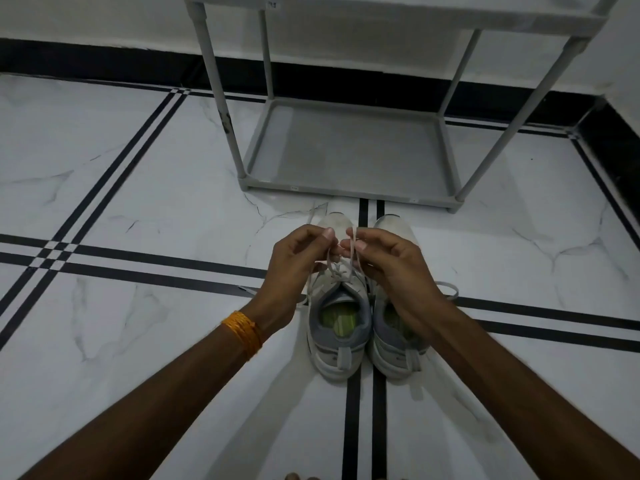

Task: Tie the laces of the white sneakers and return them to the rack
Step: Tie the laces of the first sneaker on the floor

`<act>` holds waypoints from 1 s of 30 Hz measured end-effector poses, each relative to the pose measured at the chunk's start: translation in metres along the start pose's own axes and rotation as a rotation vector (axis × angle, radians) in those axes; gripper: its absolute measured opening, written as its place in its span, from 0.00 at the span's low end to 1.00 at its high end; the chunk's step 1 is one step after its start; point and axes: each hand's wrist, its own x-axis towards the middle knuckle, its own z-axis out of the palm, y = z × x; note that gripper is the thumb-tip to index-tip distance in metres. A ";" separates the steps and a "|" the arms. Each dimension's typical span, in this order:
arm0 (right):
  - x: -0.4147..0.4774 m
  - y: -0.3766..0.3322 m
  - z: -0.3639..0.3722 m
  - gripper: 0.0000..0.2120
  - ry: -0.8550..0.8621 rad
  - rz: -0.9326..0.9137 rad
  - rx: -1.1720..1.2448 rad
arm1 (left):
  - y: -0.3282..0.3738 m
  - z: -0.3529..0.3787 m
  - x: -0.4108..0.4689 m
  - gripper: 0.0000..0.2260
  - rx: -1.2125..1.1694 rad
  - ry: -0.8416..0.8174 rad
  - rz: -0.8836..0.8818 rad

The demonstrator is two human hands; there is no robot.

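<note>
The laces of the left sneaker are pinched by the left hand and right hand. If tension is lost, the knot could slip loose.

two sneakers, one rack, two hands

rack: top cut off | right sneaker: perhaps half hidden by forearm
</note>
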 end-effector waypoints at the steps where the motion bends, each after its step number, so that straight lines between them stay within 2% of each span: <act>1: 0.001 -0.001 0.001 0.11 0.013 -0.015 -0.014 | -0.001 0.002 0.001 0.10 0.039 0.006 0.020; 7: 0.006 0.002 0.004 0.10 0.050 -0.078 -0.163 | -0.006 0.006 0.002 0.08 0.119 0.003 0.070; 12: 0.012 0.004 -0.007 0.14 -0.032 -0.041 -0.329 | -0.002 0.002 0.004 0.07 0.171 -0.068 0.080; 16: 0.017 0.005 -0.007 0.13 -0.125 -0.120 -0.548 | 0.004 0.003 0.010 0.17 0.091 -0.123 -0.092; 18: 0.019 0.006 -0.007 0.12 -0.139 -0.201 -0.671 | 0.003 0.001 0.017 0.20 0.114 -0.115 -0.124; 20: 0.019 0.006 -0.008 0.14 -0.137 -0.246 -0.735 | 0.001 -0.001 0.024 0.17 0.136 -0.102 -0.139; 23: 0.020 0.008 -0.011 0.16 -0.141 -0.263 -0.786 | -0.001 0.001 0.026 0.08 0.158 -0.125 -0.147; 25: 0.019 0.008 -0.012 0.17 -0.153 -0.269 -0.800 | -0.003 0.006 0.025 0.07 0.215 -0.096 -0.110; 28: 0.017 0.009 -0.011 0.19 -0.136 -0.284 -0.810 | -0.009 0.013 0.021 0.08 0.459 -0.001 0.024; 30: 0.013 0.010 -0.009 0.20 -0.096 -0.274 -0.788 | -0.013 0.015 0.020 0.07 0.532 0.066 0.105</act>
